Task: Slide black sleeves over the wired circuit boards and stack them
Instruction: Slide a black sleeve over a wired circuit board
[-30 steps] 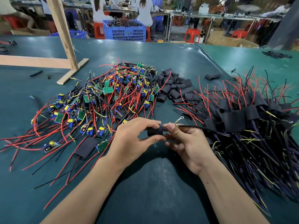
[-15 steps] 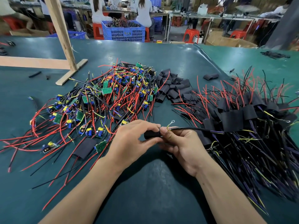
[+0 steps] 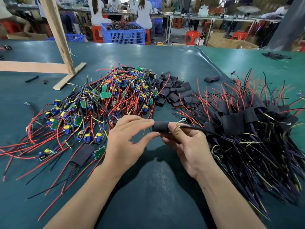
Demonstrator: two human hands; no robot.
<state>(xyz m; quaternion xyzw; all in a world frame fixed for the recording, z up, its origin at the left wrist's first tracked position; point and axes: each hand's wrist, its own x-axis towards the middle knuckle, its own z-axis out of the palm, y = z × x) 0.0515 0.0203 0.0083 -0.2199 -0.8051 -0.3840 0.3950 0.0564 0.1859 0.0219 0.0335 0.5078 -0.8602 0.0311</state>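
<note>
Head view: green mat (image 3: 165, 63), blue crate (image 3: 123, 34) behind; both hands' fingers (image 3: 171, 125) pinch black sleeve (image 3: 160, 126).

Green-covered table (image 3: 165, 195), slanted wooden post (image 3: 56, 33), blue crate (image 3: 123, 34), red stools (image 3: 192, 36), far workbenches (image 3: 214, 18) with seated people (image 3: 143, 12).

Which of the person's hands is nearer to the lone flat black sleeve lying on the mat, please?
Left. The left hand hovers just right of the flat black sleeve; the right hand is farther right, past the left hand.
</note>
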